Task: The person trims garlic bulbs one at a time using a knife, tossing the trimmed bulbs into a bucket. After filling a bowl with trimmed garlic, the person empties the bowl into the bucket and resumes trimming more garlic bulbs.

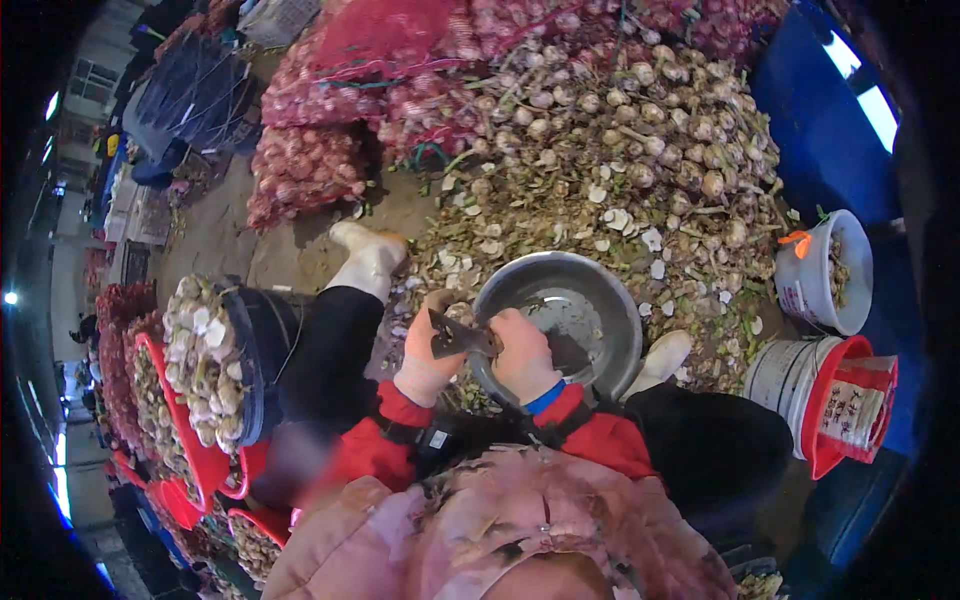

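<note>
My right hand (522, 352), in a pale pinkish glove, is closed round a short knife. Its broad dark blade (448, 336) points left, in front of my other hand. My left hand (428, 352), gloved alike, is closed on a garlic bulb (461, 313), mostly hidden by fingers and blade. Both hands are close together over the left near rim of a round grey basin (622, 300). A few small scraps lie inside the basin.
A large heap of garlic bulbs (650, 130) lies ahead, with trimmings on the floor around it. Red mesh sacks (305, 170) stand behind. At left is a dark bucket of garlic (255, 345); at right stand a white bucket (808, 275) and stacked pails (790, 385).
</note>
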The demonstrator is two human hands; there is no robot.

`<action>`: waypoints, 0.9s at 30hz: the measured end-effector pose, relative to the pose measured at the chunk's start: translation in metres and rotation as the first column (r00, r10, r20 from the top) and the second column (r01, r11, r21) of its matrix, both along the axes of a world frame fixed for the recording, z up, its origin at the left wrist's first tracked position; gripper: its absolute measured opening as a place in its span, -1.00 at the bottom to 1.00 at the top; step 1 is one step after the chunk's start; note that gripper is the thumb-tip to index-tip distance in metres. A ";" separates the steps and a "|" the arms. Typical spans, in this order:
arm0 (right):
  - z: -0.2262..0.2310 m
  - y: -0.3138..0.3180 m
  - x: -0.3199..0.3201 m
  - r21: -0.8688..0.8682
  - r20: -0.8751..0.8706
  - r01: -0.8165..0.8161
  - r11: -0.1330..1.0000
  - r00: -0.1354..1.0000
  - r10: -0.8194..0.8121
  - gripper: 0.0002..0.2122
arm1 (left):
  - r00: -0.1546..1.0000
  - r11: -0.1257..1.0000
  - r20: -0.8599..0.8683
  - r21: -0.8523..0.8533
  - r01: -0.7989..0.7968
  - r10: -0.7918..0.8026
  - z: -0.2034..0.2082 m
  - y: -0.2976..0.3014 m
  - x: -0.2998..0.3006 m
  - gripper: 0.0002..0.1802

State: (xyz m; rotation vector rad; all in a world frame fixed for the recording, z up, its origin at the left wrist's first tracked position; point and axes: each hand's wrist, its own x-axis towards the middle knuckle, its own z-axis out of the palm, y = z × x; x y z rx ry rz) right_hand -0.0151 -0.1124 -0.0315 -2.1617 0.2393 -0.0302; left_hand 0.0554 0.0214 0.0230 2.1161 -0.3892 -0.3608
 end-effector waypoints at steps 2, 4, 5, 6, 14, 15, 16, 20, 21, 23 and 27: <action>-0.026 0.005 -0.006 -0.057 -0.007 -0.053 0.997 0.999 0.053 -0.78 | 0.998 0.999 0.056 0.021 -0.031 0.030 0.012 0.008 -0.013 -0.36; -0.086 -0.016 -0.022 0.003 0.072 0.277 0.961 0.958 -0.276 -0.74 | 0.994 0.988 0.003 -0.111 -0.112 0.113 0.025 0.005 -0.029 -0.35; -0.088 -0.030 -0.030 0.022 -0.071 0.280 0.960 0.958 -0.278 -0.74 | 0.988 0.984 0.027 -0.097 -0.151 0.154 0.040 0.012 -0.036 -0.34; -0.052 -0.029 -0.024 0.173 -0.272 0.282 0.944 0.935 -0.229 -0.76 | 0.974 0.969 0.007 -0.098 -0.226 0.228 0.031 0.036 -0.033 -0.33; -0.012 0.027 -0.023 0.256 0.374 0.060 0.965 0.914 -0.156 -0.74 | 0.771 0.481 -0.572 -0.611 -0.629 0.281 0.014 0.057 -0.019 -0.60; -0.004 0.033 -0.022 0.268 0.317 -0.015 0.963 0.945 -0.074 -0.73 | 0.767 0.410 -0.626 -0.669 -0.620 0.137 0.011 0.059 -0.021 -0.65; 0.004 0.037 -0.019 0.287 0.264 -0.093 0.953 0.964 0.014 -0.71 | 0.757 0.330 -0.654 -0.716 -0.615 -0.007 0.009 0.060 -0.024 -0.71; 0.004 0.043 -0.001 0.326 0.499 -0.185 0.927 0.867 -0.002 -0.69 | 0.761 0.284 -0.647 -0.738 -0.612 -0.043 0.018 0.050 -0.038 -0.61; -0.026 0.046 0.005 0.612 0.292 -0.127 0.781 0.954 -0.074 -0.70 | 0.761 0.284 -0.647 -0.739 -0.611 -0.044 0.017 0.046 -0.036 -0.61; -0.121 0.025 -0.012 0.753 0.006 0.081 0.653 0.992 -0.130 -0.70 | 0.741 0.224 -0.648 -0.759 -0.611 -0.176 0.017 0.027 -0.035 -0.60; -0.069 0.041 -0.005 0.406 -0.298 0.125 0.905 0.955 0.002 -0.73 | 0.767 0.164 -0.634 -0.750 -0.641 0.101 0.054 0.102 -0.031 -0.55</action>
